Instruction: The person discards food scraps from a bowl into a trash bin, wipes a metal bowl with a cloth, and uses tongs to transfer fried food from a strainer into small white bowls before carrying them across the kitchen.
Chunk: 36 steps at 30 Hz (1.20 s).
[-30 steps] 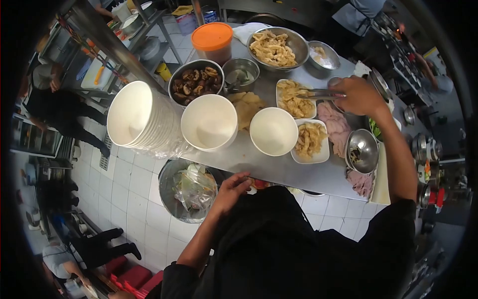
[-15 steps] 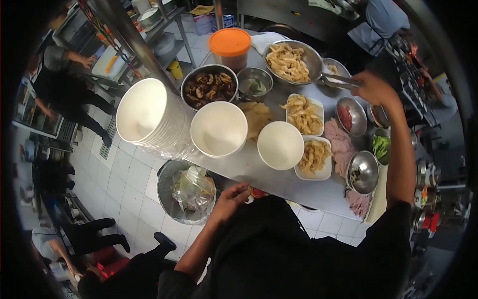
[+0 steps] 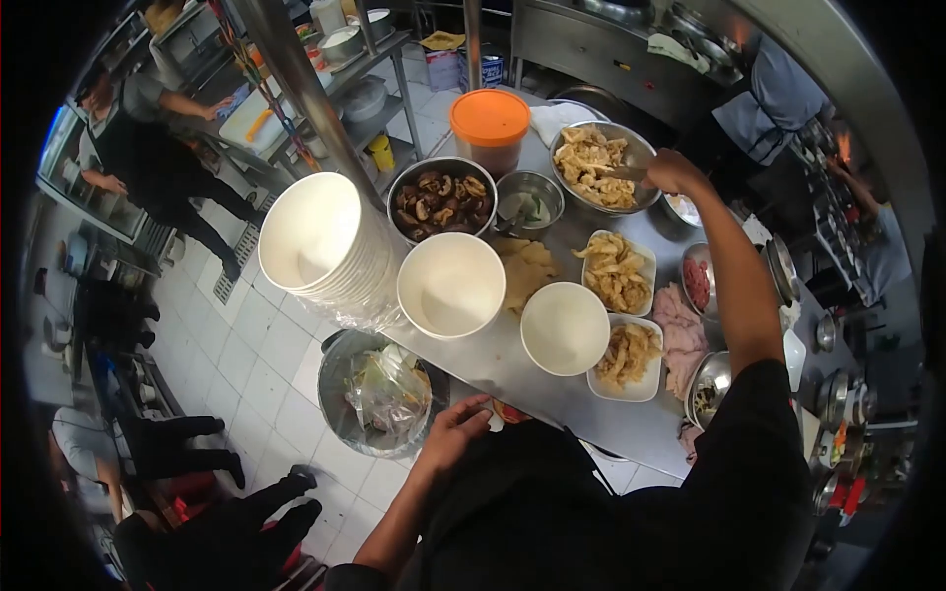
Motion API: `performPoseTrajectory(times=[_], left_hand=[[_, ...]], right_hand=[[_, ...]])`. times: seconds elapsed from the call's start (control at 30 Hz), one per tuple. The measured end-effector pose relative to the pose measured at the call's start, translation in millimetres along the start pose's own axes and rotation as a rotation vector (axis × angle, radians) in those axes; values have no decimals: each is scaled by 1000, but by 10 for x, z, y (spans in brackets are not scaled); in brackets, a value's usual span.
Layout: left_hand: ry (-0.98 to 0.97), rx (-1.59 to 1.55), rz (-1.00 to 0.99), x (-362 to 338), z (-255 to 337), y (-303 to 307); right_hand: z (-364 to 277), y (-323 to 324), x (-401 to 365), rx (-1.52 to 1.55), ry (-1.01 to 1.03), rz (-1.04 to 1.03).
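My right hand [image 3: 673,172] is closed around metal tongs [image 3: 621,171]. The tongs' tips reach into a steel bowl [image 3: 642,158] of pale, cooked-looking strips [image 3: 589,163]. My left hand [image 3: 455,431] hangs low by the table's near edge, fingers loosely bent and apart, with nothing visible in it. Two white square dishes with similar strips, a farther one [image 3: 617,274] and a nearer one [image 3: 627,357], sit in front of my right forearm. Beside them stand two white paper tubs, one [image 3: 565,330] by the dishes and one [image 3: 451,286] further left.
A tall stack of white tubs [image 3: 315,236] leans at the table's left corner, above a lined bin [image 3: 374,394]. Behind are a bowl of mushrooms [image 3: 441,205], a small steel pot [image 3: 530,202] and an orange-lidded container [image 3: 490,123]. Co-workers stand left and upper right.
My right hand has moved the tongs leftward into the strips in the steel bowl. The left hand's fingers have curled slightly. The view has shifted, so the table appears lower and further right.
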<state>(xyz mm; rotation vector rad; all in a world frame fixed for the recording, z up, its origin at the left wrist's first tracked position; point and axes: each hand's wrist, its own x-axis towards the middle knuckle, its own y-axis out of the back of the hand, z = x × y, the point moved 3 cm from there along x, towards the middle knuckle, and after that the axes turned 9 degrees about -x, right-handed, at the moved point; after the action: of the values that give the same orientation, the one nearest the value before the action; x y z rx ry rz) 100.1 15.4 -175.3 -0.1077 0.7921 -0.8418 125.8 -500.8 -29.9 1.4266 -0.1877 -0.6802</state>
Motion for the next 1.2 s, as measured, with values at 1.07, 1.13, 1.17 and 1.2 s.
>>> performPoseTrajectory(times=[1.07,1.13,1.17,1.2], left_hand=[[108,200,-278,141,116,-22],[122,206,-265,103,134,-22],[136,215,-257,82,132,-16],[135,210,-252,78,105,-18]], right_hand=[[-630,-293,-3473,337,-353,-104],[-716,-131,-3486,343,-334,-169],[-701,-114,-3529,277,-329,-97],[-687,-73,-3548,210,-324,-23]])
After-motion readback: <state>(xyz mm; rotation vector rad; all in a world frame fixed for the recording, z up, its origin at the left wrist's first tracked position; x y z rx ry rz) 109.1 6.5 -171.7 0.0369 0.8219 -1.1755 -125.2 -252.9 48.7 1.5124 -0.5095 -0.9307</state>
